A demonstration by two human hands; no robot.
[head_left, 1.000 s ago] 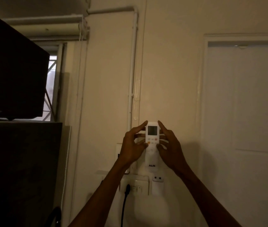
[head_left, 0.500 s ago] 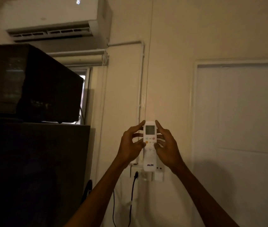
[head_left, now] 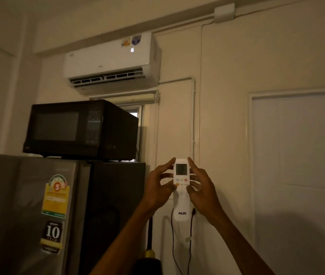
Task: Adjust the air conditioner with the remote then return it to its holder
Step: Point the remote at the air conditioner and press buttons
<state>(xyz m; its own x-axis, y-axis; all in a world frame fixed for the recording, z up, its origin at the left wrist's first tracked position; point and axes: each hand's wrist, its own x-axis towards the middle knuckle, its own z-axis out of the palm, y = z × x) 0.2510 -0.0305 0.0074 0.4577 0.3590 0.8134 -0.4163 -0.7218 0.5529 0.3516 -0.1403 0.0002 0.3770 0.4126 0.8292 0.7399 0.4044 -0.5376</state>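
Showing one white AUX remote [head_left: 181,190], slim, upright, small grey screen at top, orange and pale buttons below, brand lettering near the base; held raised before the cream wall [head_left: 227,116], between left hand [head_left: 157,187] and right hand [head_left: 200,190], both clasping its edges, thumbs on the button face; white air conditioner [head_left: 112,60] mounted high, upper left; black microwave [head_left: 78,129] on grey refrigerator [head_left: 28,205].

Remote [head_left: 181,187] — smooth white plastic. Air conditioner [head_left: 110,60] — glossy white plastic casing. Microwave [head_left: 80,129]: glossy black front. Fridge [head_left: 28,205]: brushed grey metal-look door, paper stickers.
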